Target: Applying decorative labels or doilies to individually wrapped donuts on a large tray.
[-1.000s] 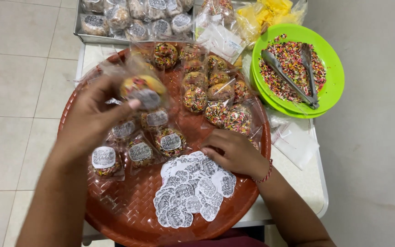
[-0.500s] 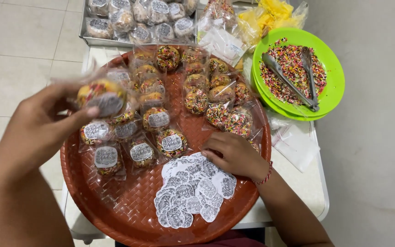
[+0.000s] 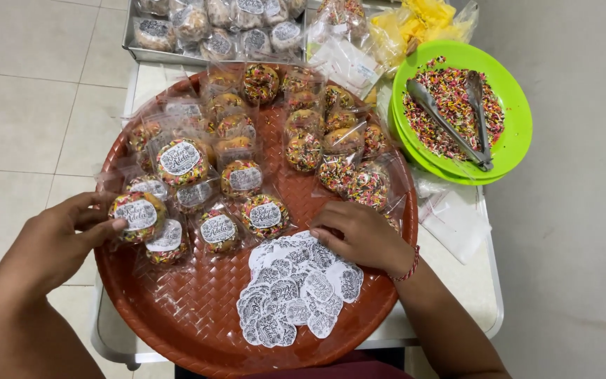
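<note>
Nearest me, a pile of white stickers (image 3: 296, 295) lies on the round red woven tray (image 3: 177, 330). My right hand (image 3: 359, 235) rests just above that pile, fingers curled down onto the stickers, gripping nothing I can make out. My left hand (image 3: 57, 242) pinches a labelled bagged donut (image 3: 137, 216) at the tray's left edge, beside other wrapped donuts. Farther off, unlabelled sprinkled donuts (image 3: 331, 151) fill the tray's right side. Beyond, on the worktop (image 3: 471, 288), a green plate (image 3: 517, 119) holds sprinkles and metal tongs (image 3: 450, 126).
</note>
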